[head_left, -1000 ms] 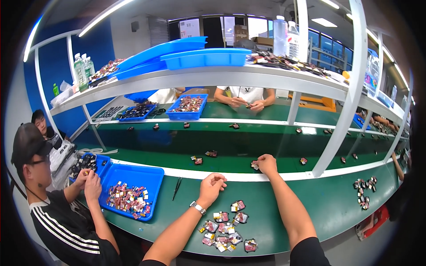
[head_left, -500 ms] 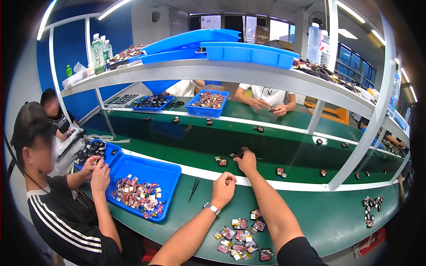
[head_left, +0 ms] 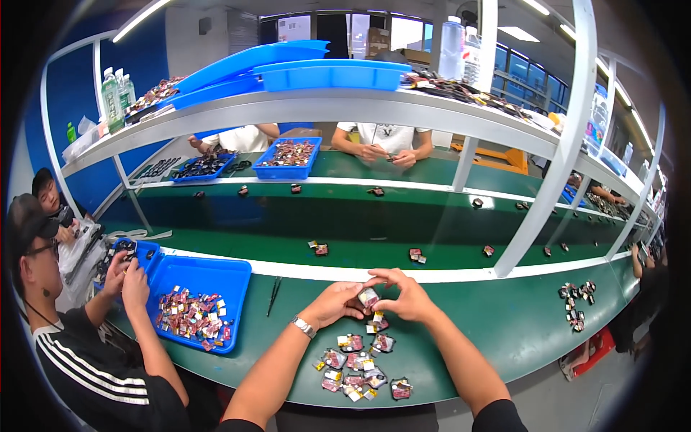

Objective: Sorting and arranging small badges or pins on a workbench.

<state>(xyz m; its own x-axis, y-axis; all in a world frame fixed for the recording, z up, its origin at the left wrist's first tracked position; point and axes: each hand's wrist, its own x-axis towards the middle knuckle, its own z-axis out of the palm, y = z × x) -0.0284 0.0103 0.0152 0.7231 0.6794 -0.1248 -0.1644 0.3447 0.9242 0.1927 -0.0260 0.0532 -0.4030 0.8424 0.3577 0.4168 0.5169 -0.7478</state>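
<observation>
My left hand and my right hand meet over the near bench. Between their fingers is a small electronic module with a whitish, silvery face and a dark edge. Fingers of both hands close on its sides, hiding part of it. Just below lies a loose group of similar modules, with red boards, black casings and yellow-and-white pieces. One of them sits almost under my right hand. Black tweezers lie on the green bench to the left of my left hand.
A blue tray of red and white parts stands left, beside a co-worker handling something small. Beyond the white rail, a green conveyor carries spaced modules. A shelf spans above it. More modules lie at the right.
My right hand has come back from the conveyor to the near bench with a module. My left hand has joined it there. The whole view has shifted slightly.
</observation>
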